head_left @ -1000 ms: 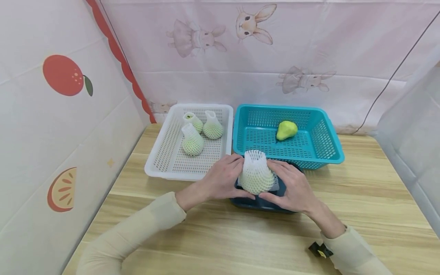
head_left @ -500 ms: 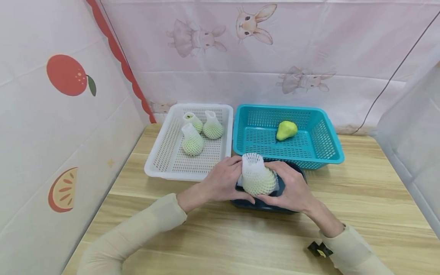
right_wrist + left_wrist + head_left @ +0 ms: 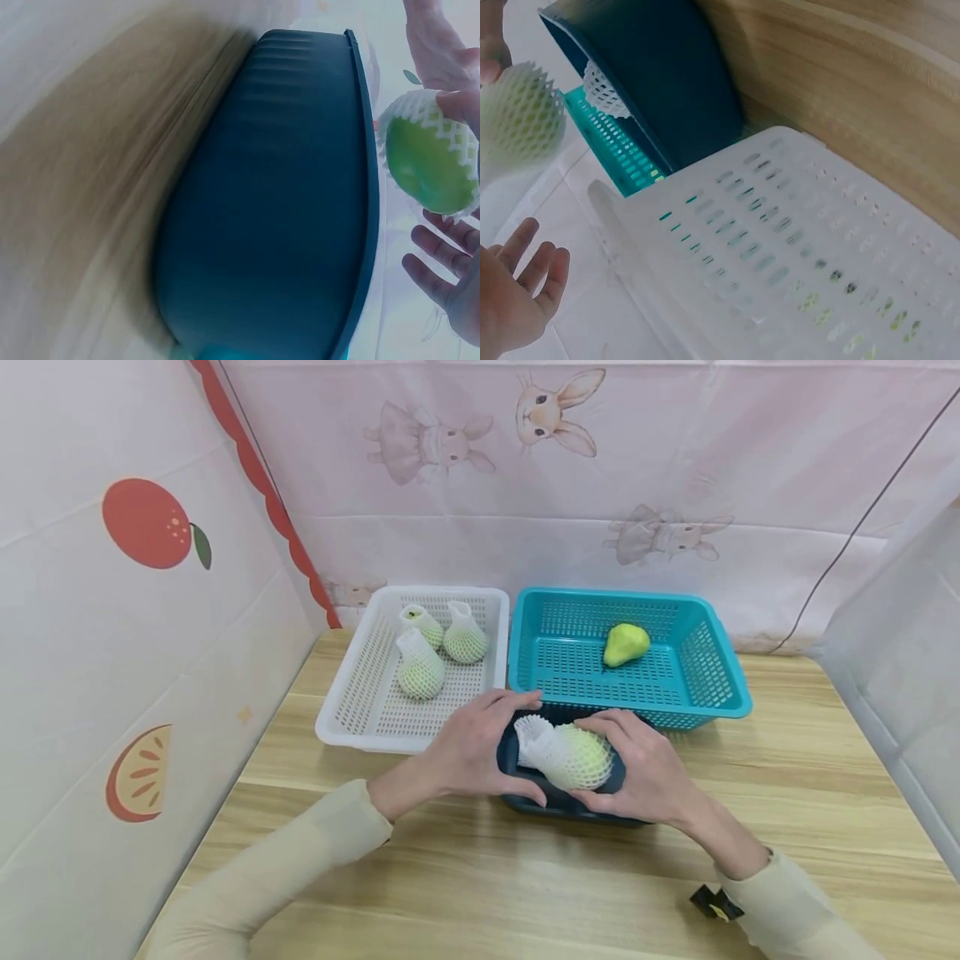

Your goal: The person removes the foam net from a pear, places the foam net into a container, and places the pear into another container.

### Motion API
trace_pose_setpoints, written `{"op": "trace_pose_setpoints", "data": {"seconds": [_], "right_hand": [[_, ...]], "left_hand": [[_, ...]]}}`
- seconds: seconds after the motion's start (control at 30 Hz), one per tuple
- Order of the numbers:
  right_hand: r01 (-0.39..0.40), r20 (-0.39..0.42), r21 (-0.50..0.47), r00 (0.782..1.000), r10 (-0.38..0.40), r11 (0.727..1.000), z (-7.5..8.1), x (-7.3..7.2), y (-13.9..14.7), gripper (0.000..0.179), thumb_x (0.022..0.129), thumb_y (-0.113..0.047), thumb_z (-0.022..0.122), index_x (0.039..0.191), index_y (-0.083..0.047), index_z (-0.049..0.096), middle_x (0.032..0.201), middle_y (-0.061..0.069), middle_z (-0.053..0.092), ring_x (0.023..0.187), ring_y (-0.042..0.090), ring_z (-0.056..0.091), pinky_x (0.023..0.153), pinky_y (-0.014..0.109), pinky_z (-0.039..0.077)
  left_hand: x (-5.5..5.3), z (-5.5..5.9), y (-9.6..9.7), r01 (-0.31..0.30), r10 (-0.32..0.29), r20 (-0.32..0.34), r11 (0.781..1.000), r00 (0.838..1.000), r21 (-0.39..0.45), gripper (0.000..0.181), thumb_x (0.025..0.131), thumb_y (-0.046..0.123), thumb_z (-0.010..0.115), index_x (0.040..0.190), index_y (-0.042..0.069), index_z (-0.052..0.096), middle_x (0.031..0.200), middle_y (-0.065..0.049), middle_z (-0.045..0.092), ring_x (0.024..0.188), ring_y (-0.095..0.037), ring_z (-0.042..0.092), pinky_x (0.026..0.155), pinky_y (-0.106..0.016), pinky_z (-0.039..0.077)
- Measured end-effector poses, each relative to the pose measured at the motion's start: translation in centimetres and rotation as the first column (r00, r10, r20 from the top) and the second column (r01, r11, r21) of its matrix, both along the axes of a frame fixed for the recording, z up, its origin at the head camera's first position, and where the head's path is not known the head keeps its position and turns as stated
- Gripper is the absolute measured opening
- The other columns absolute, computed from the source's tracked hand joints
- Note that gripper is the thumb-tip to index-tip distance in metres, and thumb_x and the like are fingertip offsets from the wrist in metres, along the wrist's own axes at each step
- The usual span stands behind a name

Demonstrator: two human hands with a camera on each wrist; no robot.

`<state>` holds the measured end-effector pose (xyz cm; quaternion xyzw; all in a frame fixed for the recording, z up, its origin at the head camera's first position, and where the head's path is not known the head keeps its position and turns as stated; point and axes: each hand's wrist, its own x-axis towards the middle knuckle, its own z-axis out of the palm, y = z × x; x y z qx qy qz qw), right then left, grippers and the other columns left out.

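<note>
A pear in a white foam net [image 3: 577, 756] is tilted over a dark blue basin [image 3: 517, 797], its net neck pointing left. My right hand [image 3: 648, 768] holds it at the bottom end, fingers behind and thumb in front. My left hand [image 3: 468, 747] stands apart from the pear at the neck side, fingers and thumb spread. In the right wrist view, the pear's bare green base [image 3: 427, 165] shows past the net's edge. Another white foam net [image 3: 604, 90] shows inside the basin in the left wrist view.
A white basket [image 3: 345, 718] at back left holds several net-wrapped pears [image 3: 422, 672]. In the teal basket [image 3: 720, 668] at back right lies one bare pear [image 3: 626, 645]. A small black object [image 3: 716, 903] is beside the right sleeve. Walls stand behind and at both sides.
The wrapped pear has tipped from upright to lying, its neck swinging left. My left hand has let go of it and drawn back left; my right hand still holds it.
</note>
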<state>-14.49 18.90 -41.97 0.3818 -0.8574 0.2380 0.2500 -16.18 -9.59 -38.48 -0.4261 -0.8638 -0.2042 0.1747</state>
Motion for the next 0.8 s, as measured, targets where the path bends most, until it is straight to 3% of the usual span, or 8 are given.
{"op": "trace_pose_setpoints", "data": {"seconds": [0.13,0.37,0.5,0.8], "right_hand": [[-0.007,-0.041,0.048,0.999,0.009,0.999,0.2,-0.1,0.2,0.085,0.07,-0.063,0.088,0.131,-0.007,0.066,0.122,0.011,0.07,0.111,0.028,0.067,0.089,0.048,0.062],[0.002,-0.131,0.128,0.991,0.015,0.992,0.4,-0.3,0.3,0.086,0.061,-0.049,0.094,0.131,-0.007,0.065,0.12,0.014,0.069,0.107,0.031,0.067,0.087,0.049,0.061],[0.019,-0.178,0.17,0.984,0.012,0.985,0.4,-0.3,0.1,0.088,0.058,-0.047,0.095,0.131,-0.008,0.065,0.119,0.015,0.068,0.106,0.032,0.067,0.087,0.049,0.062],[0.052,-0.258,0.232,0.966,0.009,0.971,0.5,-0.1,-0.3,0.089,0.057,-0.05,0.095,0.131,-0.009,0.065,0.117,0.015,0.067,0.105,0.034,0.067,0.091,0.05,0.061]], "left_hand": [[0.1,0.5,0.0,-0.005,0.004,-0.028,1.0,1.0,-0.022,0.122,0.056,0.079,0.09,0.15,0.009,0.053,0.141,-0.004,0.067,0.13,-0.019,0.063,0.109,-0.034,0.055],[1.0,2.0,1.0,-0.035,0.029,-0.044,0.987,0.999,-0.156,0.116,0.061,0.086,0.081,0.147,0.012,0.056,0.144,-0.002,0.065,0.131,-0.018,0.062,0.11,-0.035,0.054],[1.5,2.5,1.7,-0.068,0.059,-0.055,0.98,0.997,-0.187,0.117,0.062,0.088,0.078,0.148,0.012,0.056,0.144,-0.002,0.066,0.129,-0.019,0.063,0.107,-0.034,0.055],[1.5,2.1,2.9,-0.14,0.127,-0.066,0.952,0.99,-0.274,0.113,0.067,0.093,0.07,0.147,0.013,0.059,0.14,-0.003,0.068,0.125,-0.02,0.064,0.099,-0.035,0.058]]}}
